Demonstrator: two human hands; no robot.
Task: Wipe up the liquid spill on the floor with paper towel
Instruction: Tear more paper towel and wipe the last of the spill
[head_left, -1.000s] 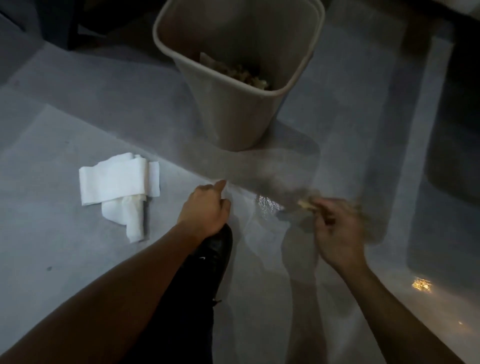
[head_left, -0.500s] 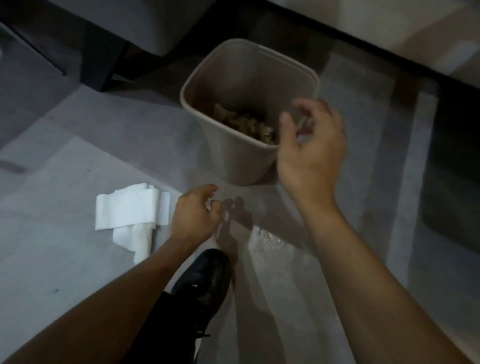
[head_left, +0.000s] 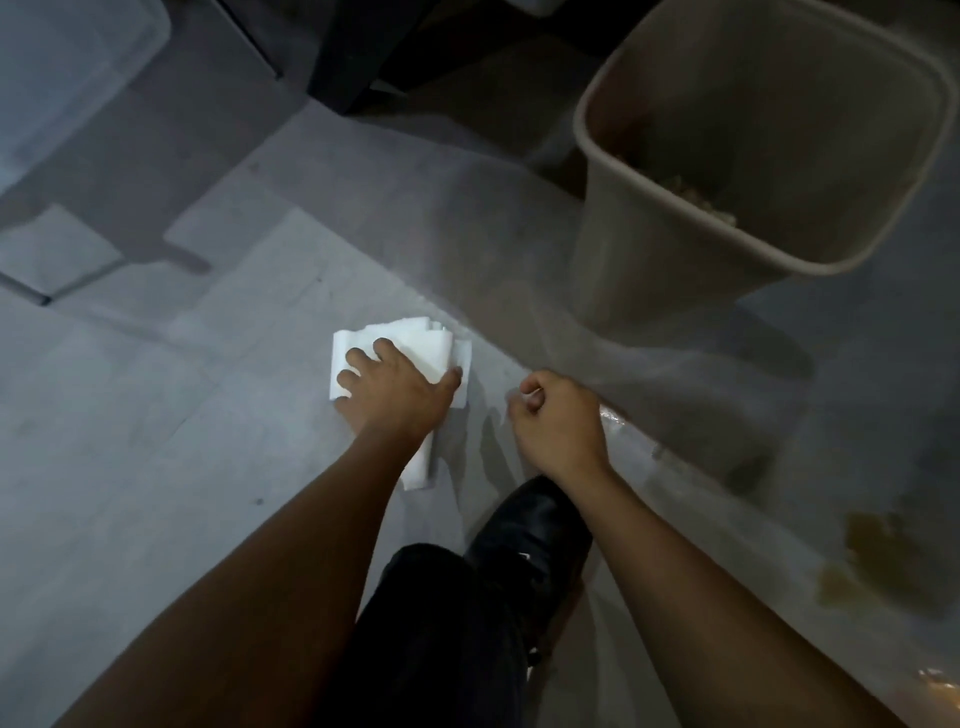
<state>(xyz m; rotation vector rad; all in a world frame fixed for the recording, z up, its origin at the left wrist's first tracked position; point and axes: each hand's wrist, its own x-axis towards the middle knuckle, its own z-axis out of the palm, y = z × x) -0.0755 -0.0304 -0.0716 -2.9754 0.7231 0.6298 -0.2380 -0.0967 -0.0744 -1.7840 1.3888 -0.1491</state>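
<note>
A folded stack of white paper towel (head_left: 421, 340) lies on the grey floor left of centre. My left hand (head_left: 395, 387) is pressed down on top of it, fingers and thumb spanning its width. My right hand (head_left: 558, 423) hovers to the right of it as a closed fist, with nothing visible inside. A yellowish liquid spill (head_left: 883, 561) stains the floor at the lower right. A thin wet sheen (head_left: 610, 415) glints just right of my right hand.
A beige waste bin (head_left: 649, 249) with crumpled scraps inside stands at the upper right. My black shoe (head_left: 530, 525) and dark trouser leg sit between my forearms. Dark furniture legs (head_left: 337, 62) rise at the top, and a pale box (head_left: 62, 67) fills the top-left corner.
My right hand came back from over the bin and closed into a fist. My left hand moved left onto the paper towel stack. The view swung left and down.
</note>
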